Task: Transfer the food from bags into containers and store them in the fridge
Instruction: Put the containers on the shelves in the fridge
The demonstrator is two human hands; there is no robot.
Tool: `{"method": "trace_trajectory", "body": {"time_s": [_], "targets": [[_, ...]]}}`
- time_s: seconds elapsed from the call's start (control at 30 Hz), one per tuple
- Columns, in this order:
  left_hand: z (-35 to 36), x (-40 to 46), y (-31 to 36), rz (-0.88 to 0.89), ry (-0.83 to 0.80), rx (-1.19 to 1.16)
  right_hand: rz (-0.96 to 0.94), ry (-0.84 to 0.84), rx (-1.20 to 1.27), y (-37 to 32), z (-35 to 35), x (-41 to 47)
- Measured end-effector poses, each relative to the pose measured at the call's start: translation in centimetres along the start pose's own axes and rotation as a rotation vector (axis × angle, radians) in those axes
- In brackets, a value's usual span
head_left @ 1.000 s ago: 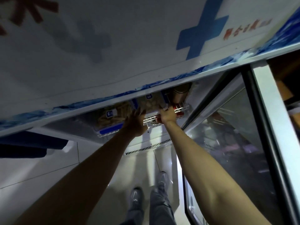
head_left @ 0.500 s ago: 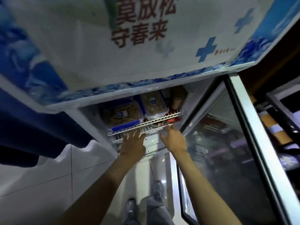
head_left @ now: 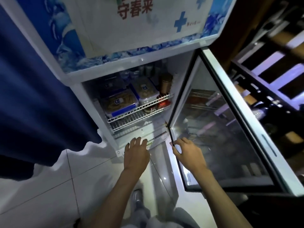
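Tubs (head_left: 118,102) (rigid, light, smooth) we'd lift by both ends; left hand (head_left: 136,155) and right hand (head_left: 189,153) hang spread, holding nothing.

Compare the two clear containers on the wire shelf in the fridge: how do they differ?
The left container holds long brown stick-shaped food; the right container holds pale, rounded pieces. The left container sits nearer the shelf's front edge, and the blue clip on its front shows plainly; the right container sits further back, beside a brown bottle. Both are clear, lidded, labelled on top, and rest flat on the same wire shelf.
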State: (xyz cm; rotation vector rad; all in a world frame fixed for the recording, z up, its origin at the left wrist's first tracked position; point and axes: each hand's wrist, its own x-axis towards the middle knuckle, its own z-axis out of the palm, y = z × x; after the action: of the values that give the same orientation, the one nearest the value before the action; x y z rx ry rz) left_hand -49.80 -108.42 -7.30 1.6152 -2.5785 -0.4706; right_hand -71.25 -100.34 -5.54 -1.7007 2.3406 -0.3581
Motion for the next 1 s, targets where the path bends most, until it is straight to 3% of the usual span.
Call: {"method": "trace_trajectory", "body": {"time_s": [0.33, 0.53, 0.67, 0.77, 1.0], "targets": [[3.0, -10.0, 8.6, 0.008, 0.021, 0.092, -0.087, -0.081, 0.027, 6.4, -1.2, -14.1], [4.5, -15.1, 14.4, 0.062, 0.021, 0.166, -0.010, -0.045, -0.016, 13.5, -2.5, -21.1], [4.9, -17.3, 17.1, 0.093, 0.043, 0.171, 0.163, 0.049, -0.074, 17.0, -4.3, -22.8], [4.7, -18.2, 18.2, 0.113, 0.066, 0.155, 0.234, 0.039, -0.004, 17.7, -5.7, -22.4], [3.3, -18.8, 19.0, 0.160, 0.147, 0.031, 0.207, 0.010, 0.306, 16.2, -6.4, -21.6]]}}
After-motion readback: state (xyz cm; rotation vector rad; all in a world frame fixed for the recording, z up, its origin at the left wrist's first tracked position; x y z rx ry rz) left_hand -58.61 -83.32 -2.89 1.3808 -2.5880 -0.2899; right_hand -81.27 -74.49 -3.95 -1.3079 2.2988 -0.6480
